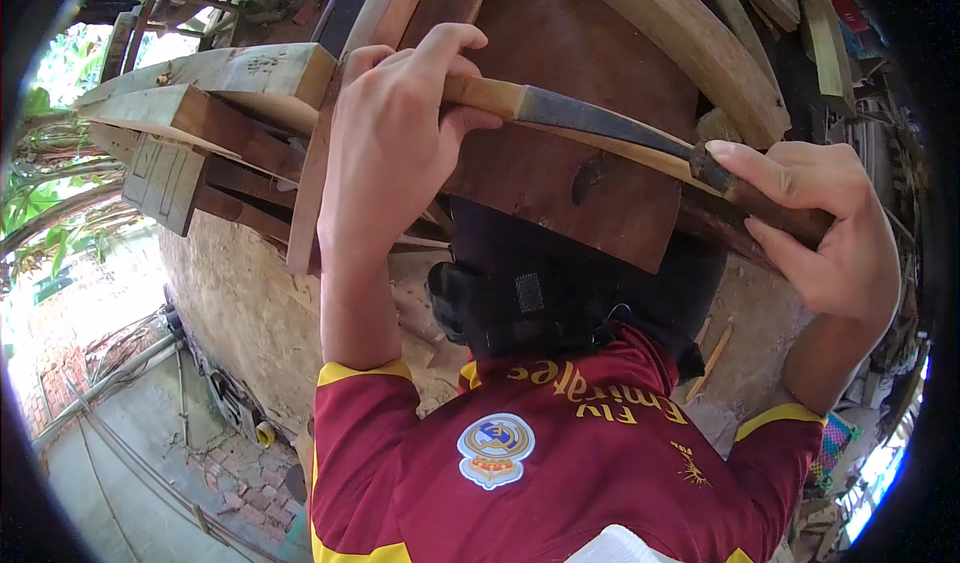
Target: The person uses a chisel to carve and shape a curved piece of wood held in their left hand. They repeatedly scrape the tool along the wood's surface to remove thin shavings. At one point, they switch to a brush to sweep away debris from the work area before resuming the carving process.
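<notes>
A long bladed woodworking tool lies across the upper middle, its dark metal narrowing toward the right. My left hand is closed round the tan, wood-coloured section at its left end. At the other end, my right hand grips a brown handle, thumb near the dark collar. I cannot tell whether the tan section is a second handle. Just below the blade is a flat brown panel with a dark mark. A pale strip of wood shows along the blade's lower side; whether they touch is unclear.
Thick shaped timbers jut out left of my left wrist. A curved wooden beam arches beyond the tool. More wood pieces are piled at the far right. Broken bricks lie on the ground at lower left.
</notes>
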Tool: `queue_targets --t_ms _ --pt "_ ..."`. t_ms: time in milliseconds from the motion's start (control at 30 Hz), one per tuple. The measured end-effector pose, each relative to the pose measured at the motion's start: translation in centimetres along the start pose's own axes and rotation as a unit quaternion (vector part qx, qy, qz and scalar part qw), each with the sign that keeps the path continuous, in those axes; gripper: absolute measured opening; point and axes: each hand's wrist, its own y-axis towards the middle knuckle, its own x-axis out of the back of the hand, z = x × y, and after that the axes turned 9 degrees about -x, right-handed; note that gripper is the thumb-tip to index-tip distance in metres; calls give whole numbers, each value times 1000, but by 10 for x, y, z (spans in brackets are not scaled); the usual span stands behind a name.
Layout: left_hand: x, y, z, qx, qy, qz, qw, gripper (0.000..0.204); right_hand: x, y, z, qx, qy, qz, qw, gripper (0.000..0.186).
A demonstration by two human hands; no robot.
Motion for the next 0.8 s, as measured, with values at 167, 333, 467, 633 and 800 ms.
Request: queue_targets --t_ms 167,333,467,633,800 --pt "2 -1 1 0 0 3 1000 50 -11 19 1 12 17 9 1000 63" --pt "3 3 -3 -11 -7 1 1000 44 -11 10 -6 2 37 20 999 65" --pt "1 5 -6 -3 11 -5 1000 42 0 -16 -14 -26 34 -9 999 62" --pt "3 4 -8 25 6 24 999 49 1 -93 -41 -128 104 -185 969 60" --pt "5 5 -10 18 23 42 999 50 -9 -162 -44 -235 179 -312 903 61"
